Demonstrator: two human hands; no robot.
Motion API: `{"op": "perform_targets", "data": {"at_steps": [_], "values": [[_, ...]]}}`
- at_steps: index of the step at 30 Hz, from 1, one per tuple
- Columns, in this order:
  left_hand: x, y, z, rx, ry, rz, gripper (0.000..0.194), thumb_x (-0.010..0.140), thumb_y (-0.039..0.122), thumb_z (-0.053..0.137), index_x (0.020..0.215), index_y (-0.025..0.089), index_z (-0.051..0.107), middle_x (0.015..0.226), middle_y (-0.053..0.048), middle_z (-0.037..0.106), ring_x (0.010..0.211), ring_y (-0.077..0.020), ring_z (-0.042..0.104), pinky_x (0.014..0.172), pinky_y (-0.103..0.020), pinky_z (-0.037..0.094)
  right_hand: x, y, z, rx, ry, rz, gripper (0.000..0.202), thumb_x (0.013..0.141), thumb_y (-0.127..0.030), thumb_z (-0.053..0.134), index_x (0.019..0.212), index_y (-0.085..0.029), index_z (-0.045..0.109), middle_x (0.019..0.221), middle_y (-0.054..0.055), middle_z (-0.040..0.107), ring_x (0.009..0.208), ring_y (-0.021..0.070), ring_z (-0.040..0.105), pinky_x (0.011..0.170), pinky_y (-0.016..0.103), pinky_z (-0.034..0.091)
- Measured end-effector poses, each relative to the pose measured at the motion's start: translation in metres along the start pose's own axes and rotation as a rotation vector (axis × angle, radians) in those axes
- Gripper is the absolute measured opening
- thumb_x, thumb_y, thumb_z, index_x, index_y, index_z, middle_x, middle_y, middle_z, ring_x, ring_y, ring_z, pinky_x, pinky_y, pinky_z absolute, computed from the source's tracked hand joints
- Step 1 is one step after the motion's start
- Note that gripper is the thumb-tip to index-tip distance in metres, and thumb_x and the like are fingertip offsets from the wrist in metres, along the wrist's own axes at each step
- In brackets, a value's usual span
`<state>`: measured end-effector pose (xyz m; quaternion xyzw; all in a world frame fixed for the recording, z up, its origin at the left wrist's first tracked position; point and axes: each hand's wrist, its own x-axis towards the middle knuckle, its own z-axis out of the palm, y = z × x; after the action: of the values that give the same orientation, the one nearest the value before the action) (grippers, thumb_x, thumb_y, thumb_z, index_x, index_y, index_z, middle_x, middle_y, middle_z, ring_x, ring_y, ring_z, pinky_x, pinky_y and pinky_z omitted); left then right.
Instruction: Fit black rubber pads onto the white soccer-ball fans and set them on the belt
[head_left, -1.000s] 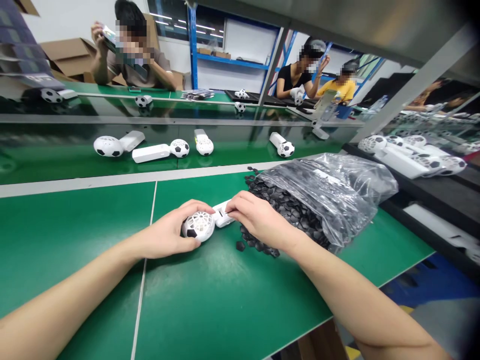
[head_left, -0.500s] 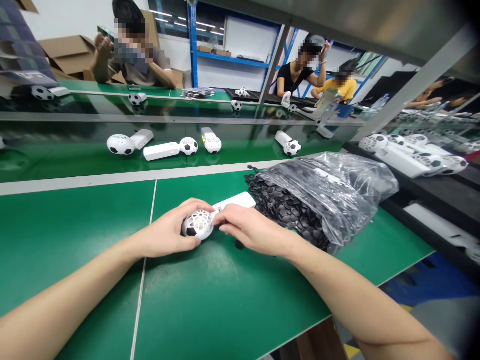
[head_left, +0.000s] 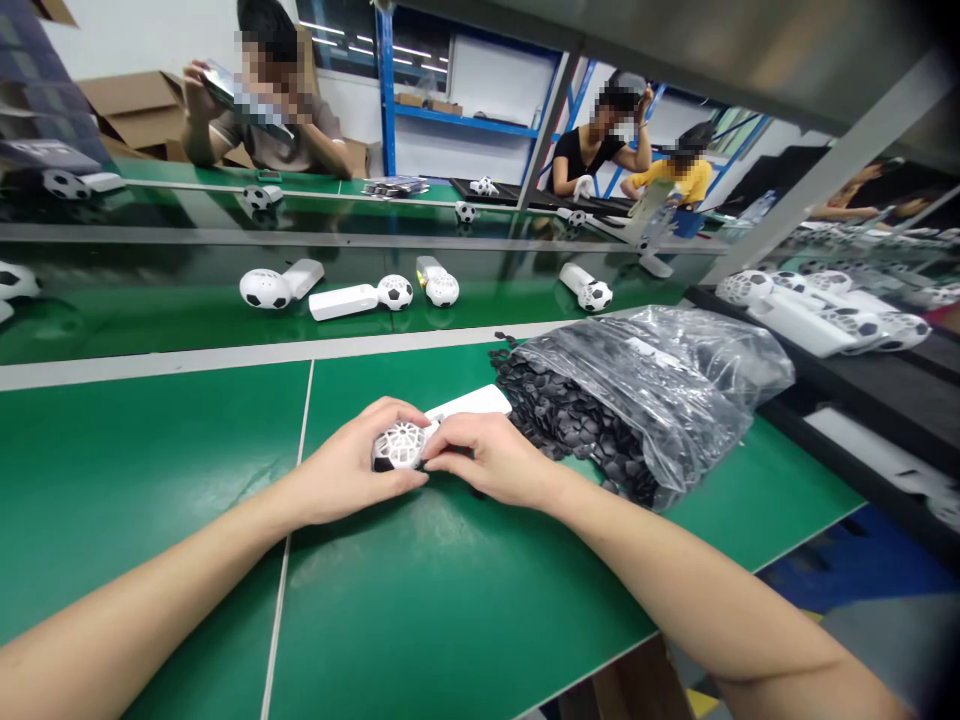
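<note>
My left hand (head_left: 352, 462) is wrapped round the soccer-ball head of a white handheld fan (head_left: 400, 446), thumb at the front and fingers behind. The head has an open white lattice on top and a black patch low on its left side. Its white handle (head_left: 480, 402) points away to the right, partly behind my right hand. With thumb and forefinger pinched together, my right hand (head_left: 487, 458) touches the right side of the head. Whatever is between those fingertips is hidden. Right of it, small black pieces (head_left: 570, 425) spill from a clear plastic bag (head_left: 675, 370).
Beyond the green table (head_left: 450, 600), a conveyor belt (head_left: 150, 325) carries several soccer-ball fans. More fans (head_left: 817, 310) are piled on a black rack at right. Across the line sit co-workers, one (head_left: 270, 110) holding up a flat item. A metal post (head_left: 832, 160) slants down at right.
My right fingertips have shifted slightly down along the ball, and the head has turned a little. Fans on the near belt have moved right; those farther back have moved left. One co-worker's flat item is tilted differently.
</note>
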<state>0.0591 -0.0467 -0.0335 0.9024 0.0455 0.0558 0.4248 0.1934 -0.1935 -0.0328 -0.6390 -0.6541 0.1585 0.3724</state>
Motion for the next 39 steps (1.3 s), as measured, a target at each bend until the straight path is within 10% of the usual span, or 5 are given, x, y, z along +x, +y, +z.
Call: {"op": "perform_targets", "data": {"at_steps": [15,19,26,32,39], "values": [[0.020,-0.022,-0.004,0.225,0.253,0.211,0.033,0.068,0.012,0.053,0.099,0.023,0.051,0.109,-0.005,0.053,0.107,-0.0216,0.048,0.093,-0.038,0.040,0.037,0.024,0.005,0.003,0.031,0.142,0.016,0.072,-0.019,0.071,0.071,-0.016,0.055,0.066,-0.004,0.054,0.059,0.0086,0.050,0.056,0.018,0.038],[0.069,-0.043,-0.041,0.398,0.467,0.218,0.035,0.073,0.022,0.055,0.107,0.022,0.050,0.117,-0.008,0.052,0.115,-0.0237,0.044,0.098,-0.040,0.035,0.073,0.042,-0.023,-0.132,0.175,0.065,0.023,0.071,-0.028,0.072,0.083,-0.016,0.057,0.082,0.001,0.057,0.075,0.0135,0.054,0.066,0.023,0.043],[0.129,-0.090,-0.148,0.530,0.576,-0.041,0.056,0.079,0.036,0.044,0.132,0.018,0.035,0.141,-0.011,0.032,0.134,-0.0316,0.013,0.107,-0.053,0.012,0.136,0.109,-0.101,-0.510,0.337,0.494,0.061,0.070,-0.028,0.072,0.124,-0.020,0.047,0.127,0.013,0.039,0.117,0.0285,0.039,0.095,0.040,0.033],[0.127,-0.142,-0.167,0.536,0.329,-0.252,0.049,0.056,0.028,0.060,0.104,0.019,0.058,0.105,-0.010,0.053,0.095,-0.0313,0.057,0.084,-0.043,0.044,0.174,0.172,-0.101,-0.539,0.270,0.723,0.068,0.064,-0.033,0.076,0.125,-0.027,0.047,0.125,0.012,0.038,0.110,0.0307,0.045,0.088,0.039,0.039],[0.056,-0.129,-0.149,0.567,0.355,-0.226,0.045,0.065,0.026,0.052,0.110,0.025,0.051,0.117,-0.007,0.043,0.105,-0.0285,0.050,0.089,-0.039,0.041,0.157,0.159,-0.113,-0.560,0.320,0.703,0.041,0.074,-0.023,0.064,0.114,-0.022,0.054,0.106,0.010,0.044,0.095,0.0238,0.052,0.085,0.035,0.040]]}}
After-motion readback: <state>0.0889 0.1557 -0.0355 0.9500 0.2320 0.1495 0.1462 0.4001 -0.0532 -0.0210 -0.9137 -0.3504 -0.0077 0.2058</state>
